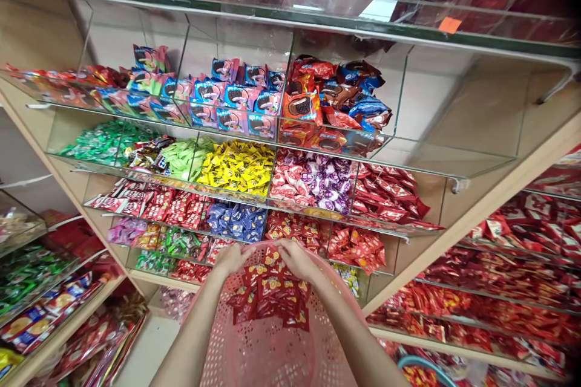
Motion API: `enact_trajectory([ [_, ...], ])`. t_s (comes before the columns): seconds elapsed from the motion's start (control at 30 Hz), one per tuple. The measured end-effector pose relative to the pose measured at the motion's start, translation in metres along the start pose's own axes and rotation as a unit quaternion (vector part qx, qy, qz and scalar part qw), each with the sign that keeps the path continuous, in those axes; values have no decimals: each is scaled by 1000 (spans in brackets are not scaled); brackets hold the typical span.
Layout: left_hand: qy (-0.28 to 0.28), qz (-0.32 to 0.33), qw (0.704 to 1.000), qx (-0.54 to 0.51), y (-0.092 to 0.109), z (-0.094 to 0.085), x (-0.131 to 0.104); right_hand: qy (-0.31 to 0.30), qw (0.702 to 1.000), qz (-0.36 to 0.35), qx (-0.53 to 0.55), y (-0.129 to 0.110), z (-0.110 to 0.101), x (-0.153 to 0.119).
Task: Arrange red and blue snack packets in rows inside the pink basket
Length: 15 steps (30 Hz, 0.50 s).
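A pink perforated plastic basket (254,354) is tilted toward the shelves at the bottom centre. My left hand (231,259) is closed on its far rim at the left, and my right hand (294,259) is closed on the same rim a little to the right. Red packets (276,293) with orange prints lie inside the basket, toward its far side between my forearms. Just beyond the rim, similar red packets (295,228) fill a shelf compartment. Blue packets (236,222) sit in the compartment to its left.
Glass-fronted shelves (245,196) hold yellow packets (236,166), green packets (106,142) and purple sweets (329,184). Wrapped biscuits (238,97) sit higher up. More racks stand left and right. A blue-rimmed container (424,363) is at the lower right.
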State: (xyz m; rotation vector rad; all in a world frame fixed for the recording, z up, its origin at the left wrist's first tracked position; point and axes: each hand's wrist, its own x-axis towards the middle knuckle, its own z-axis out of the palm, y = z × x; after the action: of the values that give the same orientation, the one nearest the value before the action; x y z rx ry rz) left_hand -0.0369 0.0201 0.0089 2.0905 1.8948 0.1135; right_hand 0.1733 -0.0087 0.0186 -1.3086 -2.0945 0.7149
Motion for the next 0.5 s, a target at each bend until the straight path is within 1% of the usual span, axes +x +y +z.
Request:
enact_trajectory([
  [0.07, -2, -5, 1000, -1, 0, 0, 0, 1, 995, -31, -98, -7, -10, 3],
  [0.13, -2, -6, 1000, 1, 1, 0, -1, -22, 983, -47, -176, -15, -14, 7],
  [0.2, -1, -7, 1000, 6, 2, 0, -1, -56, 968, -54, -238, -22, -11, 12],
  [0.27, -1, -7, 1000, 10, 2, -1, -2, -94, 952, -62, -284, -27, -2, 18],
  [0.33, -3, -4, 1000, 11, 2, 0, -2, -127, 939, -74, -310, -30, 12, 22],
  [0.4, -4, -1, 1000, 10, 2, 0, -1, -144, 935, -96, -309, -29, 25, 25],
  [0.43, -3, -1, 1000, 9, 1, 1, -1, -145, 937, -113, -297, -27, 31, 26],
  [0.5, -1, -4, 1000, 9, 0, 2, 0, -126, 946, -142, -262, -21, 36, 25],
])
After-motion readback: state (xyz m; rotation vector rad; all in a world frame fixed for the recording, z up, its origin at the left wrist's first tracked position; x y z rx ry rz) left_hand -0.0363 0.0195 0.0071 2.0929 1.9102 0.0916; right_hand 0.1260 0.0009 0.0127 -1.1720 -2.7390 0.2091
